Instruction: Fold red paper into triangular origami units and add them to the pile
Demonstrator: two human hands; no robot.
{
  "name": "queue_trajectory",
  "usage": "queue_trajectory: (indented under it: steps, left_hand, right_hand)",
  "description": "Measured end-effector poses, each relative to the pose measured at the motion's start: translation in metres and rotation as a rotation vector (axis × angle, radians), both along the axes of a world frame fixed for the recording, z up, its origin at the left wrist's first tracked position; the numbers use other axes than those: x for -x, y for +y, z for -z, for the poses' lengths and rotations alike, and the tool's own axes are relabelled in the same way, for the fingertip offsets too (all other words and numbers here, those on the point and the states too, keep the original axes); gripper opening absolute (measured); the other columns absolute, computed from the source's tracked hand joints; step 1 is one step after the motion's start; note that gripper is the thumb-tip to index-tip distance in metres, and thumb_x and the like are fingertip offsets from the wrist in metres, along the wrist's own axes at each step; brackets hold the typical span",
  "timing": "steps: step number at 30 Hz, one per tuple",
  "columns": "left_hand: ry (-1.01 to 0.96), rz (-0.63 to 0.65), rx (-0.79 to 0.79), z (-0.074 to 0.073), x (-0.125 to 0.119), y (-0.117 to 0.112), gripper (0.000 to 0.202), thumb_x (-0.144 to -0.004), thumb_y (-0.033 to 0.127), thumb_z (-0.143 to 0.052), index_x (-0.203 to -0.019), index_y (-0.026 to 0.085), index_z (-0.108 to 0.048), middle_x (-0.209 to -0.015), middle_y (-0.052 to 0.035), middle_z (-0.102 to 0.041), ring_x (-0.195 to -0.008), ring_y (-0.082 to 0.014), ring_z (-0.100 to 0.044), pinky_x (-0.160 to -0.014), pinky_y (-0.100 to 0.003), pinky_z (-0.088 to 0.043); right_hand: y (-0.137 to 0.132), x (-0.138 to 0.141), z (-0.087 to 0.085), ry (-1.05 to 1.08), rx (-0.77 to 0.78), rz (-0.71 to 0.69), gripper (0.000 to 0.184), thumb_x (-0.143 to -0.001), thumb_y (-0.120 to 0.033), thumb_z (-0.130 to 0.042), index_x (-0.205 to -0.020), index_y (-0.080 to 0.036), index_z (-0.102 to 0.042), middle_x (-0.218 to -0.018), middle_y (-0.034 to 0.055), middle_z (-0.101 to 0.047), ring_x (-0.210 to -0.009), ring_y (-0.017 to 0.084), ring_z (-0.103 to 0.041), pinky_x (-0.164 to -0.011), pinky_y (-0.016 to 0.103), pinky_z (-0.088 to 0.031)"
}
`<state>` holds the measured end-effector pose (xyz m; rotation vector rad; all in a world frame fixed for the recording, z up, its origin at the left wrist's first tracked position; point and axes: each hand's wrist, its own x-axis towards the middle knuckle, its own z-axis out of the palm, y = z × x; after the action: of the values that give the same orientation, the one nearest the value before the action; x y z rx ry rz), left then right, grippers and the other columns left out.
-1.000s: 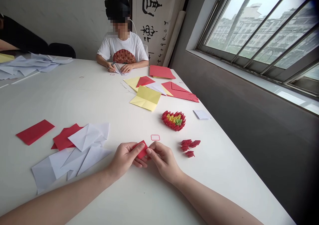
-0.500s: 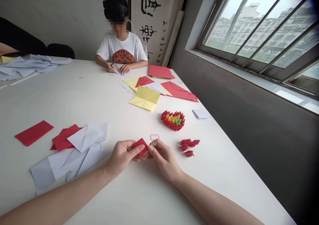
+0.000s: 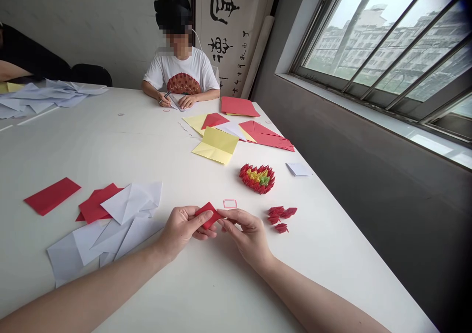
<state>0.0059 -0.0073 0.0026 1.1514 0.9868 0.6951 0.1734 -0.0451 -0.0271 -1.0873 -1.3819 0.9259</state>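
Observation:
A small folded red paper piece [image 3: 209, 213] is pinched between both my hands just above the white table [image 3: 228, 284]. My left hand [image 3: 184, 229] grips its left side with thumb on top. My right hand [image 3: 246, 233] pinches its right end with closed fingers. To the right lie a few small folded red units [image 3: 280, 216]. Behind them sits a red, yellow and green modular paper piece [image 3: 258, 177]. A small red outlined square [image 3: 229, 203] is marked on the table just beyond my hands.
White and red sheets [image 3: 114, 215] lie left of my hands, with a red strip [image 3: 51, 195] further left. Yellow and red sheets [image 3: 228, 134] lie mid-table. A person in a white shirt [image 3: 180, 72] writes at the far end. A window wall runs along the right.
The red piece has been turned slightly and lifted between my fingers; my right fingers have shifted along its right end. Everything else on the table stays put.

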Motion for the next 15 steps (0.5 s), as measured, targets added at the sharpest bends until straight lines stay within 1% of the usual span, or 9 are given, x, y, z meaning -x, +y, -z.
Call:
queue_trajectory:
  steps: [6,11,15]
  left_hand:
    - [0.003,0.043,0.022,0.0008,0.0014,0.0003,0.034,-0.079,0.047,-0.058,-0.082,0.014,-0.068,-0.072,-0.0076,-0.071,-0.064,-0.0171,-0.068,-0.057,-0.022,-0.050]
    - [-0.036,0.095,0.024,0.0006,0.0011,0.0017,0.036,-0.082,0.048,-0.053,-0.081,0.014,-0.064,-0.065,-0.0045,-0.069,-0.056,-0.0154,-0.066,-0.053,-0.022,-0.050]
    - [-0.033,0.118,0.021,0.0016,0.0013,0.0017,0.033,-0.082,0.045,-0.055,-0.083,0.014,-0.064,-0.067,-0.0046,-0.069,-0.058,-0.0153,-0.067,-0.055,-0.023,-0.051]
  right_hand:
    - [-0.0009,-0.0005,0.0006,0.015,-0.002,0.005,0.019,-0.082,-0.021,-0.060,-0.096,-0.027,-0.071,-0.084,0.0035,-0.071,-0.063,0.014,-0.061,-0.058,0.028,-0.053]
    - [-0.0010,-0.0001,-0.0003,0.013,-0.003,0.028,0.016,-0.081,-0.022,-0.061,-0.091,-0.026,-0.072,-0.077,0.0026,-0.070,-0.059,0.013,-0.060,-0.056,0.027,-0.053]
    - [-0.0012,-0.0002,0.0009,0.015,0.012,0.032,0.015,-0.081,-0.024,-0.060,-0.090,-0.025,-0.072,-0.077,0.0030,-0.070,-0.059,0.013,-0.059,-0.055,0.027,-0.052]
